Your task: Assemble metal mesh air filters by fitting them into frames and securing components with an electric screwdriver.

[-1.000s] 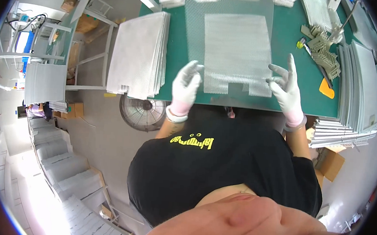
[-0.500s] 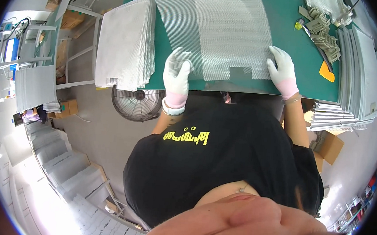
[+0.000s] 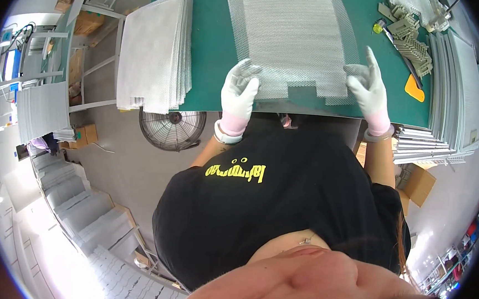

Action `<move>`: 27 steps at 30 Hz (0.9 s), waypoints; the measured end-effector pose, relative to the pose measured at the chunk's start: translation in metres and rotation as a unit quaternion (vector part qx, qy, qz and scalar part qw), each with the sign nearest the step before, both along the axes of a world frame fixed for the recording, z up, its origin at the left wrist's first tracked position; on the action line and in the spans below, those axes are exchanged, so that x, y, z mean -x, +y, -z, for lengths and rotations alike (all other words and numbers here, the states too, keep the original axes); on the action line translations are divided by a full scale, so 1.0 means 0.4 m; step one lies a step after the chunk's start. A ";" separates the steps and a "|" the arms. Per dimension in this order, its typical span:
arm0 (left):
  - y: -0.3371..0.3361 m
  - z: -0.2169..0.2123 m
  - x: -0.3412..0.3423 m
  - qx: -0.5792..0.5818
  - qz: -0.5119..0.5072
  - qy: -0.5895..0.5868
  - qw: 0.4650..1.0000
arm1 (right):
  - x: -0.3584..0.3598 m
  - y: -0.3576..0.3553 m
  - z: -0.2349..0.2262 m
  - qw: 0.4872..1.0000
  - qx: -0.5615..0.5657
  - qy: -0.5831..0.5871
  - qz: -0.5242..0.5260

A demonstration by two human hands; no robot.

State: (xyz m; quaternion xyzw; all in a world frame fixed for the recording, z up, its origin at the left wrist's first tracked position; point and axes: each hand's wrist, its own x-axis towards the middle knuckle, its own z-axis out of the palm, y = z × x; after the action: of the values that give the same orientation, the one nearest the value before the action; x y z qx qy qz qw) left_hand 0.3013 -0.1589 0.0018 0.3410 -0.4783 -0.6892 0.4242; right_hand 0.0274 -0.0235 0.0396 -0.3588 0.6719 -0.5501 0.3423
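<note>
Two wire mesh sheets [image 3: 291,47] overlap on the green work table [image 3: 208,53] in front of me; a rectangular notch shows at their near edge. One sheet sticks out past the other along both sides. My left hand [image 3: 240,94], in a white glove with a pink cuff, is at their near left corner, fingers bent and thumb apart. By the near right corner is my right hand [image 3: 370,89], gloved alike, with its index finger stretched out and the thumb and other fingers against the mesh edge. Neither hand visibly grips the mesh.
A stack of mesh sheets [image 3: 153,49] stands at the left. On the right lie beige metal parts [image 3: 413,53], a tool with an orange handle [image 3: 414,88] and panels stacked upright [image 3: 457,92]. Below the table's left front edge stands a floor fan [image 3: 172,131].
The loose mesh sheet has swung right and now lies more squarely over the other. My left hand has moved right with it; my right hand has shifted slightly right, its index finger now extended.
</note>
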 end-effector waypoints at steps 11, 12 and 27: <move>-0.028 0.021 0.038 0.267 -0.015 -0.412 0.871 | 0.002 -0.027 0.081 0.954 -0.117 0.274 0.036; -0.031 0.029 0.035 0.266 -0.015 -0.413 0.871 | 0.001 -0.029 0.085 0.952 -0.130 0.275 0.031; -0.039 0.042 0.045 0.280 0.022 -0.515 0.810 | 0.000 -0.032 0.137 0.912 -0.097 0.399 0.005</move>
State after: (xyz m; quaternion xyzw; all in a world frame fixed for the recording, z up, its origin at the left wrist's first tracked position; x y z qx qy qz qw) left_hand 0.2831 -0.1744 -0.0150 0.5017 -0.8065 -0.2577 0.1773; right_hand 0.0273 -0.0364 -0.0153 -0.5103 0.8043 -0.2950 0.0759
